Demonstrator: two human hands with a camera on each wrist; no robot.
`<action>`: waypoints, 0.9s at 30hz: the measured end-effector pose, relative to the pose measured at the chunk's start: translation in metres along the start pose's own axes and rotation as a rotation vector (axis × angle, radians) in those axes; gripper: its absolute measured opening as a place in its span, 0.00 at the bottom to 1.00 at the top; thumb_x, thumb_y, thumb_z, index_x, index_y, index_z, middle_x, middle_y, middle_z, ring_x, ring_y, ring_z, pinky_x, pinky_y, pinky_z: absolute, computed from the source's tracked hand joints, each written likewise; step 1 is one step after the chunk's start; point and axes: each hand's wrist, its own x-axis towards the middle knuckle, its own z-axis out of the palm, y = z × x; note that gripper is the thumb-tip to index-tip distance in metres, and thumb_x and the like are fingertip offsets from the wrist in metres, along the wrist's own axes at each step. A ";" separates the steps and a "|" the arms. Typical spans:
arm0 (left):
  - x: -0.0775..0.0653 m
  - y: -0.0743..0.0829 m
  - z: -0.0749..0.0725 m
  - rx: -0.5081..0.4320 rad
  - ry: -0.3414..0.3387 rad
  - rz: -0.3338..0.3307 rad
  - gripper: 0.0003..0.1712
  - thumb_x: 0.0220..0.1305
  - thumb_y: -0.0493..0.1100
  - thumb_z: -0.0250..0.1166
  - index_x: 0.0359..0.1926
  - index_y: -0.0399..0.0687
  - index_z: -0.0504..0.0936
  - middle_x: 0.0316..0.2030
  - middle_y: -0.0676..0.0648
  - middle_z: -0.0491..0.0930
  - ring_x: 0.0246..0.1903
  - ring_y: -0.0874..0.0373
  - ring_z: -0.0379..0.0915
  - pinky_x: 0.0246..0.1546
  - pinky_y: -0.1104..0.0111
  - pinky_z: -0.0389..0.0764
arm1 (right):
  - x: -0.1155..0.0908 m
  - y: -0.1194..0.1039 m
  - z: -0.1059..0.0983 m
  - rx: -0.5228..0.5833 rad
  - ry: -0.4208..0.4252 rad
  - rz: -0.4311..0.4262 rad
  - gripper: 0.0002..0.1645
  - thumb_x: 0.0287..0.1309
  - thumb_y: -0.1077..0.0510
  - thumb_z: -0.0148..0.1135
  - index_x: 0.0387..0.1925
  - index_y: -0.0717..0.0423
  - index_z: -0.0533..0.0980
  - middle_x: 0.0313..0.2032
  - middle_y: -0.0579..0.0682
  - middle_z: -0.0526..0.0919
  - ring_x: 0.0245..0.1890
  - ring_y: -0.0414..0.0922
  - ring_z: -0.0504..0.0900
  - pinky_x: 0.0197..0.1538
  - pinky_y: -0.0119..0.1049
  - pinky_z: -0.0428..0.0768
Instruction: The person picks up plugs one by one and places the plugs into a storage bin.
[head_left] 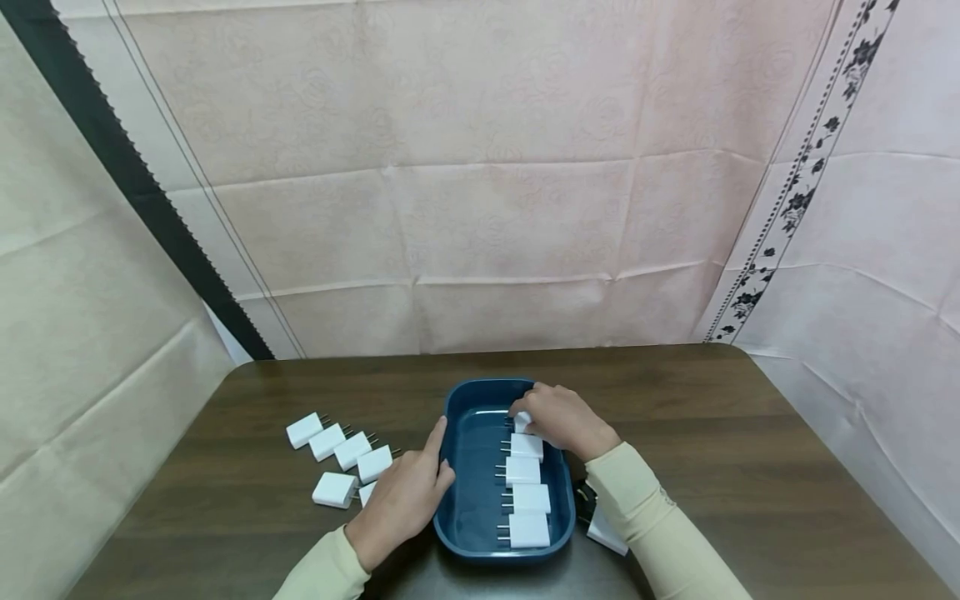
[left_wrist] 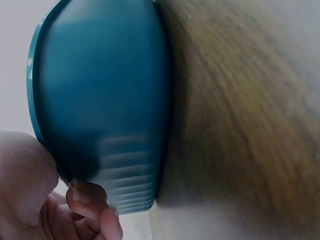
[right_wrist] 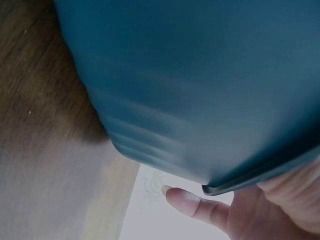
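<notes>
A blue tray stands on the table, with a column of white plug adapters along its right half, their prongs facing left. At the tray's far right end my right hand reaches over the rim and holds the farthest white plug adapter, partly covered by the fingers. My left hand grips the tray's left rim. In the left wrist view the fingers curl under that rim. The right wrist view shows the tray's outer wall and part of my right hand, not the adapter.
More white plug adapters lie on the table left of the tray, one partly behind my left hand. Right of the tray, another white adapter and a black object are partly hidden by my right sleeve. Cloth hangs behind the table.
</notes>
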 end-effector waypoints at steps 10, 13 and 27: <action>0.000 -0.001 0.001 0.008 0.010 0.010 0.38 0.73 0.42 0.54 0.79 0.42 0.53 0.13 0.55 0.66 0.11 0.62 0.63 0.14 0.71 0.65 | 0.000 0.000 -0.001 -0.022 -0.015 -0.023 0.17 0.57 0.58 0.73 0.50 0.45 0.87 0.49 0.50 0.88 0.46 0.46 0.82 0.52 0.45 0.83; 0.000 -0.001 0.001 0.011 0.009 0.007 0.38 0.73 0.42 0.54 0.79 0.42 0.53 0.13 0.55 0.66 0.11 0.62 0.63 0.14 0.71 0.65 | 0.000 0.000 -0.002 -0.029 -0.019 -0.031 0.17 0.57 0.58 0.73 0.50 0.44 0.87 0.49 0.50 0.88 0.46 0.46 0.82 0.52 0.45 0.82; 0.000 -0.001 0.001 0.008 0.006 0.007 0.38 0.73 0.42 0.54 0.79 0.42 0.53 0.13 0.55 0.66 0.11 0.62 0.64 0.14 0.71 0.65 | -0.002 0.000 -0.002 -0.028 -0.027 -0.032 0.17 0.59 0.59 0.72 0.50 0.44 0.87 0.50 0.49 0.88 0.47 0.46 0.83 0.54 0.45 0.82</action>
